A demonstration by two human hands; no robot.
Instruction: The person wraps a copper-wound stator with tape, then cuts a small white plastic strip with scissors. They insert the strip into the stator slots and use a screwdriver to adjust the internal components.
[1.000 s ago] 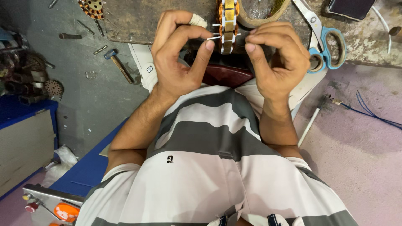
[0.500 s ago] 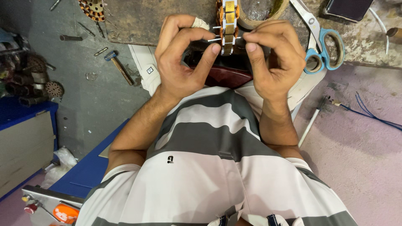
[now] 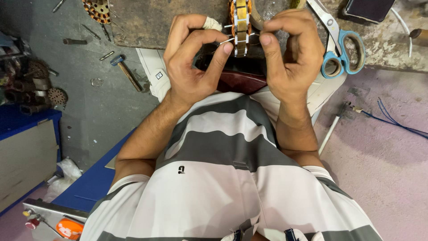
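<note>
Copper-coloured windings and pale slot liners mark the small round stator core of stacked metal laminations (image 3: 240,27), held edge-on between the two hands above the near edge of the rough, stained stone desk (image 3: 169,24). The left hand (image 3: 194,67) is curled almost closed, thumb tip pressed toward the bent forefinger on a thin white strip or lead that projects from the core's left side; one fingertip wears a white wrap. The right hand (image 3: 290,58) is likewise nearly closed, thumb and forefinger pinching the core's right side, where similar thin white ends show. Whether these are wires or insulation slips cannot be told.

By the look of it, the step in hand is seating or tensioning these thin ends in the core's slots. The next move would seem to call for a fine, even pull from both sides, with the core kept from twisting.

The laminations look hard, ribbed and dull gold; the white ends look thin and flexible. Just right of the right hand lies a pair of steel scissors with blue plastic handles (image 3: 341,56), blades pointing away along the desk. On the grey concrete floor (image 3: 89,111) to the left lie a small wooden-handled hammer (image 3: 126,71), scattered punches and another perforated rotor disc (image 3: 57,96). A blue cable (image 3: 392,120) trails at right. The person wears a grey-and-white striped shirt (image 3: 223,178).
</note>
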